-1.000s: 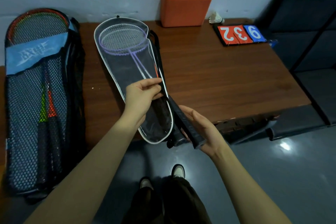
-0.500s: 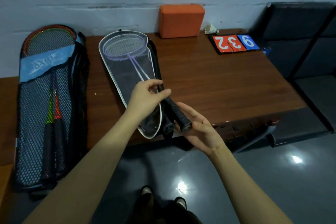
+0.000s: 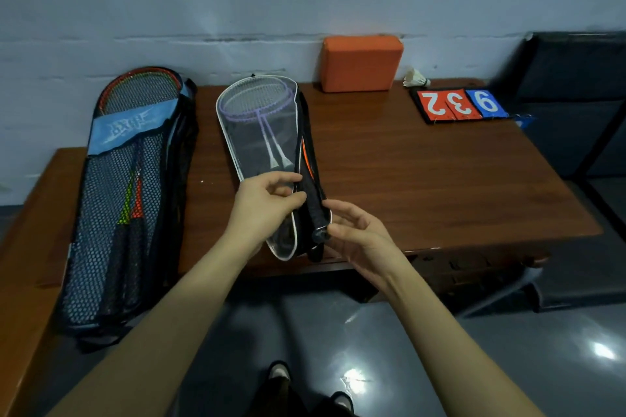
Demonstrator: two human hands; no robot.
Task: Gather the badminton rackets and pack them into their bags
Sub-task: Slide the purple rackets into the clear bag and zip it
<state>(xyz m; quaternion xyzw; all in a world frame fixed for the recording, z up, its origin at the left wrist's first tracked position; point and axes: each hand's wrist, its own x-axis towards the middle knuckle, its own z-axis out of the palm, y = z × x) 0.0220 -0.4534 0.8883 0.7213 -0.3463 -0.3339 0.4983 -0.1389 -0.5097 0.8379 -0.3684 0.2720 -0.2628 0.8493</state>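
Clearly the limp clear-fronted bag (image 3: 257,132), its edge pinched by the left hand (image 3: 267,203), needs holding open while the relaxed, empty right hand (image 3: 359,234) nudges the light, stiff black handle (image 3: 313,206).

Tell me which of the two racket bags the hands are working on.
The clear white-edged bag with purple rackets; the left hand pinches its edge. The blue-banded mesh bag lies untouched at the left.

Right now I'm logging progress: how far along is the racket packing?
Done: the mesh bag on the left holds its rackets. In hand: the left hand pinches the clear bag open while the right hand touches the black grip of a racket nearly inside. Left: seating it and closing the bag.
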